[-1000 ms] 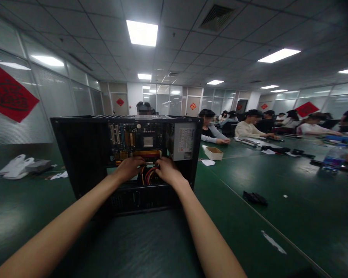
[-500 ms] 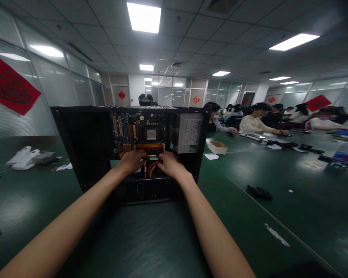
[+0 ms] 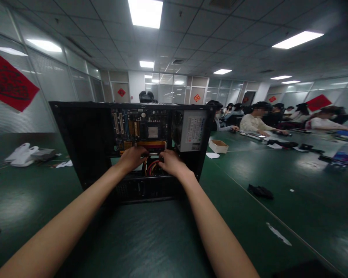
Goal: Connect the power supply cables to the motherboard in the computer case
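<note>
An opened black computer case (image 3: 81,143) stands in front of me with its inside facing me. Its motherboard (image 3: 127,125) shows a bare square processor (image 3: 153,132) and orange and red memory slots (image 3: 152,146). My left hand (image 3: 132,159) reaches in just below the slots, fingers bent and closed. Opposite it, my right hand (image 3: 171,161) is closed too, its fingertips beside a loop of red, yellow and black cables (image 3: 153,168). What the fingers of either hand grip is hidden. A silver power supply (image 3: 193,131) sits at the upper right of the case.
On the green table (image 3: 237,216) lie a small open box (image 3: 218,146), a black cloth-like item (image 3: 260,191) and a torn white strip (image 3: 278,234). White plastic bags (image 3: 21,154) lie at left. Several people sit along the table at right, one in a cream top (image 3: 251,122).
My view has shifted slightly, so the case appears a little higher and wider. Both hands stay at nearly the same spot below the memory slots.
</note>
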The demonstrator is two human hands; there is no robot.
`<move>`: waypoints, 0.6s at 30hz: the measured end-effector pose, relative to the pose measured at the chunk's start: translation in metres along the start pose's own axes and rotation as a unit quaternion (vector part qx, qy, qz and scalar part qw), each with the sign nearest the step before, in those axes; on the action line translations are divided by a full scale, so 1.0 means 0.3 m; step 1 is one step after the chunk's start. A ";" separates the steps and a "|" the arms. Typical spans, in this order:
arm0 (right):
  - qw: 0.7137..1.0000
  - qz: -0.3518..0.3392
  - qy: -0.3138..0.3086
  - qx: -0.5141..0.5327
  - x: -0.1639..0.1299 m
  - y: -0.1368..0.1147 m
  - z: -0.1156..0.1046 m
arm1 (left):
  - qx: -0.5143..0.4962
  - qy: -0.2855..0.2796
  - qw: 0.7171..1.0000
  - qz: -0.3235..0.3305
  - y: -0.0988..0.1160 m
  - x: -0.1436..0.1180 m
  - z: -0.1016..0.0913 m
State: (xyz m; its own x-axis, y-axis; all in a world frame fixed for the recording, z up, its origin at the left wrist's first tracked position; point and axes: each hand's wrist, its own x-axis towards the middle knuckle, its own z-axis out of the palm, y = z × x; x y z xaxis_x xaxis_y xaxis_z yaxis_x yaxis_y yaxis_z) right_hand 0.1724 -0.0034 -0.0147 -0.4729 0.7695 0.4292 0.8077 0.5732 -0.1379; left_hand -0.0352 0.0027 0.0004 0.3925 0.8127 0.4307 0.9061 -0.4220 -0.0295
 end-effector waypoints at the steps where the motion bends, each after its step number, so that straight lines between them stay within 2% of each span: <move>1: 1.000 0.000 0.000 -0.002 0.001 0.000 0.000 | 0.006 -0.007 1.000 0.003 0.001 -0.001 -0.002; 13: 1.000 -0.006 -0.008 -0.008 0.004 -0.005 0.005 | 0.088 -0.033 0.995 0.018 0.022 -0.001 -0.003; 18: 1.000 0.004 -0.018 -0.010 0.004 -0.011 -0.002 | 0.085 -0.032 0.996 0.016 0.023 0.005 0.003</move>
State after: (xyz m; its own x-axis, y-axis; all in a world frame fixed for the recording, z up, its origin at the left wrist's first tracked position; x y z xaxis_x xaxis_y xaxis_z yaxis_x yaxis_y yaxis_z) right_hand 0.1696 -0.0047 -0.0131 -0.4782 0.7836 0.3965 0.8183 0.5615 -0.1227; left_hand -0.0282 0.0014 -0.0001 0.4261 0.8258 0.3696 0.9044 -0.3786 -0.1968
